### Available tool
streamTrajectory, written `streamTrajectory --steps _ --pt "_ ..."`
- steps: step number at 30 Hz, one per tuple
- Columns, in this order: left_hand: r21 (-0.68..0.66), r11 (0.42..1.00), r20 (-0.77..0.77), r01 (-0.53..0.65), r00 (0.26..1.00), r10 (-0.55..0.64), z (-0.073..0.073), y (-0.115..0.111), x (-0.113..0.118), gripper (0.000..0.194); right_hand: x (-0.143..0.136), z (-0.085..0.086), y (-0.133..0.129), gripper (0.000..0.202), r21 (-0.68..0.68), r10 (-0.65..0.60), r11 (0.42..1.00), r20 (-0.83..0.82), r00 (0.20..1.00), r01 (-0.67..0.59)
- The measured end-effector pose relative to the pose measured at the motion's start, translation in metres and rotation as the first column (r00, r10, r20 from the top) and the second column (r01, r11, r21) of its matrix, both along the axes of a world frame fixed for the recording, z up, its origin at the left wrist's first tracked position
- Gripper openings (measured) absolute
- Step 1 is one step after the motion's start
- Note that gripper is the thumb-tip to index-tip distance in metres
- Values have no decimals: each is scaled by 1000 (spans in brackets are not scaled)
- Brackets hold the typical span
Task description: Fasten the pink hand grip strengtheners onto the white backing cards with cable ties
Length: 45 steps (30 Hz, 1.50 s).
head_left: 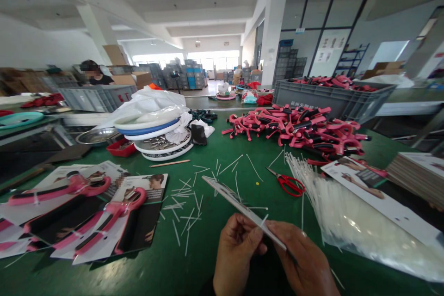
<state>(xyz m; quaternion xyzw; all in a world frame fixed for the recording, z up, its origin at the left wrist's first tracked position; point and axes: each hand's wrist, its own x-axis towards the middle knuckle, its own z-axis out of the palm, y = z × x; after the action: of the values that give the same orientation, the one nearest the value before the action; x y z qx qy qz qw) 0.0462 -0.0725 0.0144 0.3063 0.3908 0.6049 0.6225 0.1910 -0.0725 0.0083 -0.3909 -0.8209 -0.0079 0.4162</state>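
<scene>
A printed backing card (239, 206) is held almost edge-on above the green table. My left hand (237, 249) pinches its near left side, thumb and fingers closed. My right hand (300, 256) grips the near right end of the same card. A white cable tie (264, 220) sticks up over the card's edge between my hands. The card's underside and some of my fingertips are hidden. To the left lie cards with pink-and-black pliers (130, 203) fixed on them. Red-handled scissors (289, 184) lie beyond my right hand, beside a bag of cable ties (350, 226).
Loose pink pliers (287, 127) are heaped at the back right, before a grey crate (367, 101) holding more. Cut tie pieces (187, 215) litter the table (138, 275). Stacked cards (416, 175) stand right. Round trays (166, 151) and a phone (199, 134) lie back left. A person (95, 74) is beyond.
</scene>
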Motion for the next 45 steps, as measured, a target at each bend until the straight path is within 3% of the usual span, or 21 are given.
streamTrajectory --steps 5,8,11,14,17,21,23,29,32,34,36,38,40,45 --pt "72 990 117 -125 986 116 -7 -5 4 39 -6 -3 -4 36 98 -1 995 183 983 -17" --pt "72 965 97 -253 964 246 -11 -11 0 52 -13 -8 -4 40 139 -37 990 287 957 -3" --pt "55 961 -32 -270 962 272 -17 -16 -12 61 -21 -16 -4 44 121 -29 993 328 944 -12" --pt "42 985 -310 -170 934 174 -22 -17 -31 30 -29 -23 -4 42 113 -18 993 321 947 -19" --pt "64 991 -553 -120 822 135 -22 -11 -52 19 -31 -25 -3 41 66 -9 998 336 942 -14" --pt "246 959 -775 -143 565 283 -23 2 -72 15 -19 -18 4 37 -110 -32 990 407 913 84" --pt "293 950 -823 -109 476 309 -25 9 -76 17 -9 -16 9 35 -193 -33 973 417 909 124" --pt "188 977 -918 99 371 139 -21 29 -76 20 13 -6 16 37 -409 72 906 403 912 109" --pt "45 962 -969 269 245 -23 -11 40 -80 20 26 13 26 40 -476 135 873 448 884 108" --pt "-63 938 -984 342 136 -115 -3 48 -83 21 38 28 42 40 -458 105 872 519 848 172" --pt "-115 916 -986 385 69 -153 4 57 -84 20 53 43 70 35 -356 -52 873 610 790 333" --pt "-131 900 -985 416 48 -166 8 66 -82 35 71 53 107 30 -234 -239 833 667 706 502" --pt "-127 880 -983 457 59 -172 8 76 -77 50 89 60 149 29 -168 -358 778 674 646 605" --pt "31 821 -980 571 177 -86 -11 101 -68 46 126 73 246 37 -23 -603 621 624 497 783"
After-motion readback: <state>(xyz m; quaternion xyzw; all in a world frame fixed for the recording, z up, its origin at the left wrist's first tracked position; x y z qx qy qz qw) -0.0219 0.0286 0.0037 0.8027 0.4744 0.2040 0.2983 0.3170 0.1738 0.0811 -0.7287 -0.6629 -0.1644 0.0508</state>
